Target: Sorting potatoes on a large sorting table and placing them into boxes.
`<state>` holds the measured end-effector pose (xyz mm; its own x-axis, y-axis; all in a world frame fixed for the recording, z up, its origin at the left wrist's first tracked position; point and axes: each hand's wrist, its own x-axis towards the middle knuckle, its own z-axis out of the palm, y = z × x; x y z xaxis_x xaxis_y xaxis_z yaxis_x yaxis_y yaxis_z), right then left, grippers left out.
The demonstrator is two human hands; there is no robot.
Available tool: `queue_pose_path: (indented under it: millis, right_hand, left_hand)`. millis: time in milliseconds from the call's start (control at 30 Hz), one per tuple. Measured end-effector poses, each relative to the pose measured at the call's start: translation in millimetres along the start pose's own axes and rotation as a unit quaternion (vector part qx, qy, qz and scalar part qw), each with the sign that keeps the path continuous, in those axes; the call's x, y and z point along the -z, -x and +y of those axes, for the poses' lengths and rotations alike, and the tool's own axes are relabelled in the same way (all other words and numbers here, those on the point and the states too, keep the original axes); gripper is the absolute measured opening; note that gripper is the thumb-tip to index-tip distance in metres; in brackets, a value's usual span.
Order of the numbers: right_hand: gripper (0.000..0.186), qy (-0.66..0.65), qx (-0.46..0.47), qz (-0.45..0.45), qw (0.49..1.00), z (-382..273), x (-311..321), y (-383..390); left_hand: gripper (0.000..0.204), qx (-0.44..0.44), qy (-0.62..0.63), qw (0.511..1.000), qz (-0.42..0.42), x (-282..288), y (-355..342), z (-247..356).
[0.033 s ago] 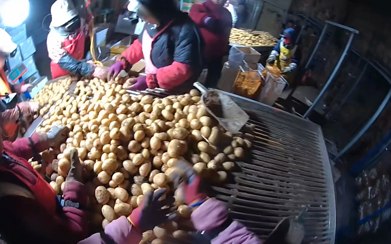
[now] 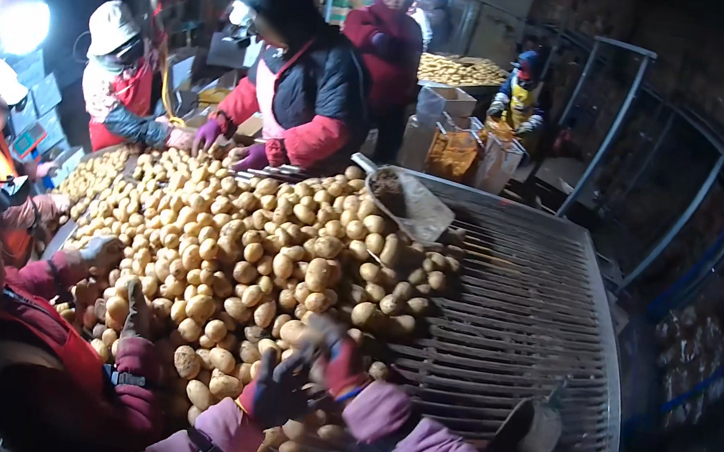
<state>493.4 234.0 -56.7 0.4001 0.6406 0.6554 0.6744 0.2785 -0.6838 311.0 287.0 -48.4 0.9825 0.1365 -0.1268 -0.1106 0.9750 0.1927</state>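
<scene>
A large heap of potatoes [image 2: 222, 234] covers the left and middle of a slatted metal sorting table [image 2: 516, 312]. Both of my hands wear dark gloves with reddish parts and hover over the heap's near edge. My left hand [image 2: 278, 392] has its fingers apart, with no potato visible in it. Close beside it, to the upper right, is my right hand [image 2: 336, 359]. Motion smears its fingers, so whether it grips a potato cannot be made out. Several potatoes lie below and around both hands.
A metal scoop [image 2: 416, 204] holding dirt rests at the heap's right edge. Another scoop-like object [image 2: 529, 432] lies at the near right. A co-worker's gloved hand [image 2: 137, 310] touches potatoes on my left; another person [image 2: 299, 78] works across the table. Crates [image 2: 461, 147] stand behind.
My right hand has moved slightly down and left, closer to my left hand. My left hand has barely moved. The view has shifted a little.
</scene>
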Motion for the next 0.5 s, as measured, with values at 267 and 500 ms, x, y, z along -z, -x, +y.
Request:
queue_pose_path:
  millis: [267,500]
  right_hand:
    - [0.059,0.048,-0.052,-0.152,0.986,-107,16,72]
    - [0.067,0.061,-0.066,-0.149,0.985,-125,12,76]
  left_hand:
    - [0.08,0.023,0.119,0.99,0.069,-23,48,-19]
    - [0.084,0.041,0.091,0.994,-0.048,-34,74,-14]
